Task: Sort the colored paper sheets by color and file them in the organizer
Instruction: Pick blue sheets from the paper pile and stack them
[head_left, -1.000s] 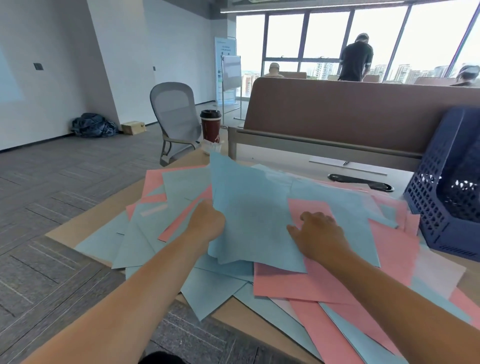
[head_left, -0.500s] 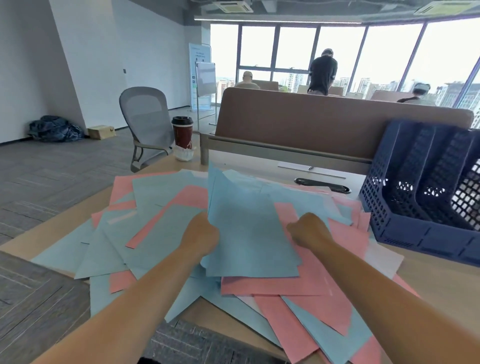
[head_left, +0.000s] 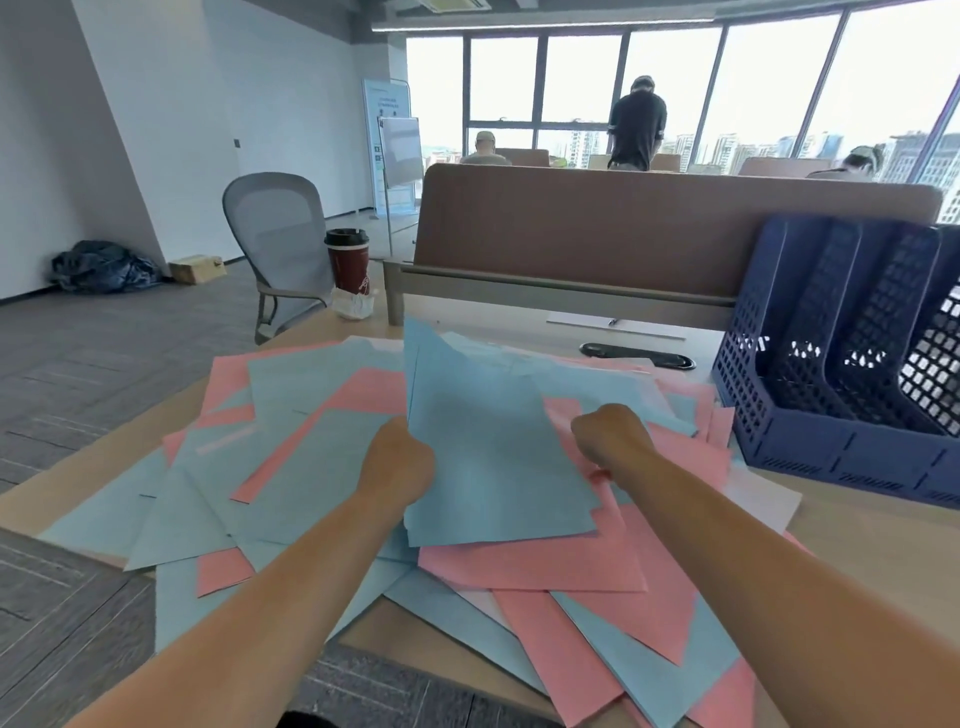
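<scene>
Curled now where it lay flat, right hand (head_left: 610, 436) rests on the pile (head_left: 524, 569); any pinch, I can't tell. Left hand (head_left: 397, 462) grips blue sheets (head_left: 493, 457) at pile's centre; organizer (head_left: 831, 452) at two o'clock.

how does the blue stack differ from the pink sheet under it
The blue stack is raised at a tilt, gripped by the left hand; the pink sheet lies flat in the pile. The blue stack is several sheets; the pink sheet looks single. Both are unfiled paper.
</scene>
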